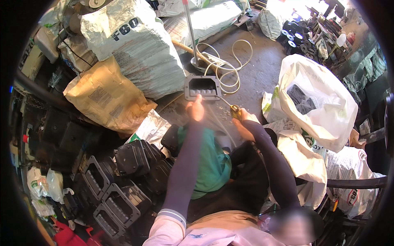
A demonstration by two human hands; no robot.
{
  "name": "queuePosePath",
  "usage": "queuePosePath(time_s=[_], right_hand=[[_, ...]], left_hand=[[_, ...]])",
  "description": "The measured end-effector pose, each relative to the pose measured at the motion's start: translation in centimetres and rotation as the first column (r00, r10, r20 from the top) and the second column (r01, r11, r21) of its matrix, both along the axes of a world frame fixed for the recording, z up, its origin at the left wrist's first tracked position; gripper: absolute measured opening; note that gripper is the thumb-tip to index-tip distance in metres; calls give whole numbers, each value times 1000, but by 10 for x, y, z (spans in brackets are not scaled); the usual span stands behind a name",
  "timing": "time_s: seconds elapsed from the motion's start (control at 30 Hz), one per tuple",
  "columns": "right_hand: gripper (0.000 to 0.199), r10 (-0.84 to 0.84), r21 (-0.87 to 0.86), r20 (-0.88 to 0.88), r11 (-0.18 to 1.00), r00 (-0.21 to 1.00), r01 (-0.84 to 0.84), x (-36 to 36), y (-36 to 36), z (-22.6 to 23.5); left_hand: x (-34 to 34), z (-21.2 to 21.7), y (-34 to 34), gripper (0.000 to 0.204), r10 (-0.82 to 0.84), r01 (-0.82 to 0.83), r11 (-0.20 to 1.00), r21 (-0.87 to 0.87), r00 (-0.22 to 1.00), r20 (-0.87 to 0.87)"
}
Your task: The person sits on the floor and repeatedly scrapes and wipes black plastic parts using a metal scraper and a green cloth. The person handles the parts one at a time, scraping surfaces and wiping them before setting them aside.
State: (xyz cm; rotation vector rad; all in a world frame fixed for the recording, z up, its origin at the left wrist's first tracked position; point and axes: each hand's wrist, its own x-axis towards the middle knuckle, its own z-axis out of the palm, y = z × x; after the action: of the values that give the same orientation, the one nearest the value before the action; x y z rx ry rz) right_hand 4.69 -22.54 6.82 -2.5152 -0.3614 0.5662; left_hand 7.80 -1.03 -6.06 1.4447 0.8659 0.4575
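A dark grey rectangular plastic housing point(202, 98) with a ribbed opening is held out over the floor in front of me. My left hand point(196, 110) grips its near edge, thumb on the rim. My right hand point(246, 123) is closed around a small brass-coloured tool point(235, 111), just right of the housing. From this tool a thin pale tip or tube reaches toward the housing's lower right corner; whether it touches cannot be told. Left of my legs lie several similar black housings point(133, 158), some showing their openings. Green cloth point(209, 168) lies near my left forearm.
A pale hose point(251, 50) lies coiled on the floor point(266, 51) beyond the housing, near a metal pole point(190, 30). Large white sacks point(141, 57) and a brown paper sack point(104, 96) stand left. An open white bag point(332, 119) with dark parts is at right.
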Motion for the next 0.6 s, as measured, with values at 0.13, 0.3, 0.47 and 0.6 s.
queuePosePath(time_s=[0.13,0.3,0.47,0.6], right_hand=[[46,13,-33,-1,999,1000,-13,1,9,4],[49,6,97,-84,995,996,2,-6,20,17],[48,27,223,-202,975,979,19,0,32,21],[45,-30,416,-384,887,923,202,3,35,16]], left_hand=[[-1,-3,4,56,36,-36,999,14,999,0],[5,-26,13,59,-14,33,987,157,992,-123],[14,-49,20,59,-137,145,987,67,985,-109],[14,-47,19,60,-127,130,991,43,989,-69]])
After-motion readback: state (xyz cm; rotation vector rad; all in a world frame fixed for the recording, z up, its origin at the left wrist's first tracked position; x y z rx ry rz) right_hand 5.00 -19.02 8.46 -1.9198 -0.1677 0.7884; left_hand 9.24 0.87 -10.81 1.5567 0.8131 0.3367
